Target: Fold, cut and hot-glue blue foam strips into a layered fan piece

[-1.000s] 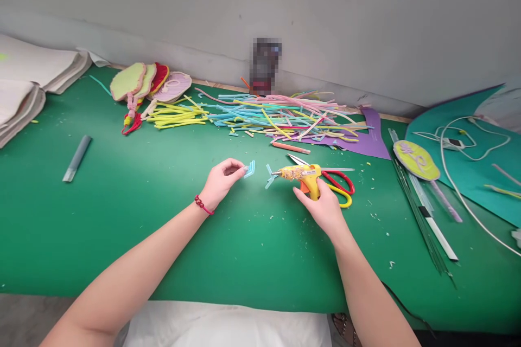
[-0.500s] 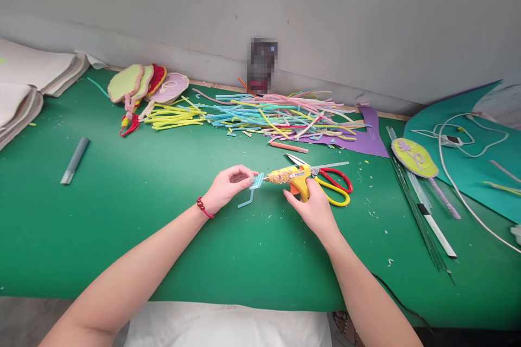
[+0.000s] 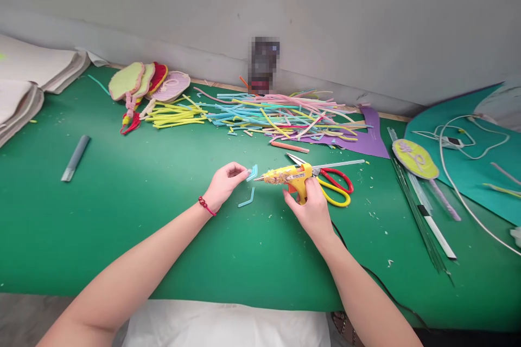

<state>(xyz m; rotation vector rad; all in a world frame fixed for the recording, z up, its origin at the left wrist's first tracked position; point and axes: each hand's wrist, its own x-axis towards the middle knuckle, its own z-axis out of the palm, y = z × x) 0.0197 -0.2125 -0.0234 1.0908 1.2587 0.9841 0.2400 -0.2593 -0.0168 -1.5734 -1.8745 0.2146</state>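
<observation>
The smooth green worktop (image 3: pixel 183 249) is stretching from the grey wall to its straight near edge, both hands working well back from that edge. Fuzzy, soft-looking pastel strips (image 3: pixel 277 114) are heaping up along the far side. The right hand (image 3: pixel 311 211) is wrapping its fingers around the grip of a yellow glue gun (image 3: pixel 287 174), its decorated barrel pointing left and a translucent rod sticking out behind. Scissors (image 3: pixel 334 188) are lying just beside it, crowding that side. Across the nozzle, the left hand (image 3: pixel 226 184) is pinching its fingers closed on a small blue piece (image 3: pixel 253 173), angled and ridged like stacked chevrons, just above the worktop. Below it, one thin bent blue strip (image 3: pixel 246 203) is lying loose.
</observation>
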